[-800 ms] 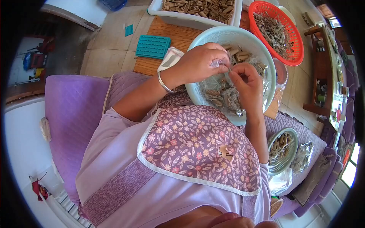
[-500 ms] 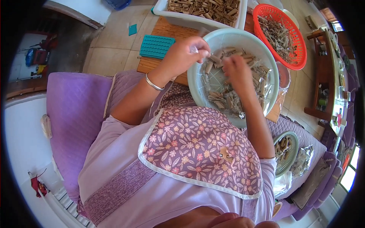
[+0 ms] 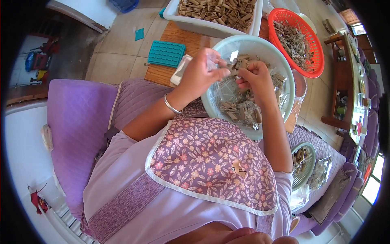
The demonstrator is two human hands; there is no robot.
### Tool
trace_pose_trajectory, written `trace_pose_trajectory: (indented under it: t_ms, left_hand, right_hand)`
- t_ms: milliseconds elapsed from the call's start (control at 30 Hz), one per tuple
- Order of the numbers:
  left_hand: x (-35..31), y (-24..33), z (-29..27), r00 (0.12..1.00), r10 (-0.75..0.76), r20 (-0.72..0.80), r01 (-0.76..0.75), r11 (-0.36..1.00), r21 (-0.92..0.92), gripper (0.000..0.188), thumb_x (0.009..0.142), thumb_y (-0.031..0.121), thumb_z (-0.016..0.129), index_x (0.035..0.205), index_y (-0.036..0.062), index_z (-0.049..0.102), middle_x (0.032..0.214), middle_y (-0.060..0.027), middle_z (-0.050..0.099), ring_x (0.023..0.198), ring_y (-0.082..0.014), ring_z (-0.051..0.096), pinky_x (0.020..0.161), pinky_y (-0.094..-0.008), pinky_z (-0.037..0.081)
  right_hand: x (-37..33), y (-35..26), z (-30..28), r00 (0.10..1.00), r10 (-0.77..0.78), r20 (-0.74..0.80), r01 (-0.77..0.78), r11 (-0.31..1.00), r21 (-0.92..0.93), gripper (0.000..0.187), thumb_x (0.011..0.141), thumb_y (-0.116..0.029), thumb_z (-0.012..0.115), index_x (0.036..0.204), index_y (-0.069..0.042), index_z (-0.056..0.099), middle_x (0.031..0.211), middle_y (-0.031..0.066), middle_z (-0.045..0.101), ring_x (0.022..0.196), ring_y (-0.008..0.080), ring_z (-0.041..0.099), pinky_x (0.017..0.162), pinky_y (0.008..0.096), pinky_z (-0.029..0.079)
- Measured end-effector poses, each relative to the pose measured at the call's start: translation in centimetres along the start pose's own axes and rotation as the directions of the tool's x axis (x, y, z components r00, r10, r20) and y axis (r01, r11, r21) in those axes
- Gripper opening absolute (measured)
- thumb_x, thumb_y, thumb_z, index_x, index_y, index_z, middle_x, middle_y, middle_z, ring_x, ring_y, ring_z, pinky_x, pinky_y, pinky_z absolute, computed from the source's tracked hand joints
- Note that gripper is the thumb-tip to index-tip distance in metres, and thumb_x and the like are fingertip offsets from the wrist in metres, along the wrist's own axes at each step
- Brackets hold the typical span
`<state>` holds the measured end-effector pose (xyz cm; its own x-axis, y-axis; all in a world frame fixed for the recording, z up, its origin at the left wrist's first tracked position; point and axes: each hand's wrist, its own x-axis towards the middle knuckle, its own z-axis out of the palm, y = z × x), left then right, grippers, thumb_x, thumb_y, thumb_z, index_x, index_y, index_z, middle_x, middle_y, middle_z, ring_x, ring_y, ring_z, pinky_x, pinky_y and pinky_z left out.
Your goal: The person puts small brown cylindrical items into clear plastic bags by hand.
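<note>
Over the left rim of a pale green basin (image 3: 289, 106), my left hand (image 3: 200, 76) is closed on a small clear plastic bag (image 3: 213, 59). My right hand (image 3: 260, 81) hangs over the basin with thumb and fingers pinched together. What they hold, if anything, is too small to make out. Between the hands, small tan pieces (image 3: 243, 62) show in the basin. Lower in it lie more tan pieces in clear plastic (image 3: 248, 112), partly under my right wrist.
Behind the basin stands a white tub (image 3: 211, 23) heaped with short tan pieces. A red basket (image 3: 319, 65) of thin brown bits is to its right. On the wooden table lie a teal ridged tray (image 3: 166, 53) and a white object (image 3: 181, 70). A small green basket (image 3: 312, 164) sits at right.
My left hand has turned and lowered slightly, and the bag shows more spread out. My right hand has risen slightly, its fingers now pinched. The white object beside my left wrist has come into view.
</note>
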<state>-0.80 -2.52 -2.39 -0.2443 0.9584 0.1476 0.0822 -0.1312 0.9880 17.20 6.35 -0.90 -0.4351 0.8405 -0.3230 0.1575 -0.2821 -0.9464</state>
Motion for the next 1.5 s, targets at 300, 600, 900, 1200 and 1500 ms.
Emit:
trace_pose_trajectory:
  t_ms: [300, 600, 900, 1200, 1500]
  left_hand:
    - [1.0, 0.2, 3.3, 0.974, -0.178, 0.141, 0.205, 0.955, -0.215, 0.034, 0.085, 0.004, 0.070, 0.111, 0.0005, 0.048, 0.091, -0.0065, 0.062, 0.074, -0.0118, 0.060, 0.061, -0.0231, 0.050]
    - [0.4, 1.3, 4.5, 0.954, -0.294, -0.056, 0.194, 0.751, -0.631, 0.028, 0.088, 0.005, 0.067, 0.110, 0.0043, 0.050, 0.090, -0.0053, 0.061, 0.072, -0.0105, 0.059, 0.059, -0.0207, 0.044]
    - [1.0, 0.2, 3.5, 0.987, -0.055, 0.154, 0.051, 0.998, 0.025, 0.020, 0.090, 0.009, 0.063, 0.106, 0.0018, 0.053, 0.090, -0.0090, 0.063, 0.074, -0.0182, 0.063, 0.062, -0.0310, 0.049]
    - [0.0, 2.8, 3.7, 0.901, 0.166, 0.400, -0.407, 0.642, 0.650, 0.011, 0.081, 0.008, 0.063, 0.092, 0.0060, 0.059, 0.086, -0.0127, 0.060, 0.085, -0.0326, 0.060, 0.071, -0.0423, 0.049]
    - [0.1, 2.2, 3.5, 0.855, 0.374, 0.360, -0.519, 0.588, 0.621, 0.024, 0.076, 0.009, 0.069, 0.097, 0.0061, 0.058, 0.094, -0.0096, 0.061, 0.089, -0.0307, 0.060, 0.073, -0.0387, 0.051]
  right_hand:
    - [-4.1, -0.8, -0.1, 0.980, -0.160, -0.119, 0.185, 0.949, 0.253, 0.018, 0.089, -0.002, 0.063, 0.098, -0.001, 0.047, 0.086, 0.0083, 0.060, 0.072, 0.0157, 0.065, 0.062, 0.0242, 0.054]
    - [-5.1, 2.0, 1.3, 0.907, -0.377, -0.187, 0.400, 0.911, 0.102, 0.025, 0.086, 0.001, 0.067, 0.107, -0.004, 0.055, 0.091, 0.0005, 0.058, 0.078, 0.0057, 0.052, 0.068, 0.0195, 0.044]
    - [-5.8, 1.1, -0.7, 0.853, -0.431, -0.292, 0.475, 0.875, 0.096, 0.024, 0.085, 0.006, 0.066, 0.105, -0.001, 0.057, 0.092, 0.0040, 0.060, 0.072, 0.0077, 0.057, 0.065, 0.0205, 0.050]
    - [-5.8, -0.7, -0.5, 0.832, -0.500, -0.240, 0.448, 0.861, -0.241, 0.022, 0.082, 0.005, 0.068, 0.103, 0.001, 0.063, 0.094, 0.0065, 0.060, 0.077, 0.0104, 0.062, 0.065, 0.0227, 0.052]
    - [-6.3, -3.1, -0.6, 0.801, -0.588, -0.114, 0.414, 0.681, -0.604, 0.018, 0.079, 0.001, 0.071, 0.097, 0.002, 0.065, 0.094, 0.0131, 0.060, 0.072, 0.0202, 0.064, 0.064, 0.0290, 0.053]
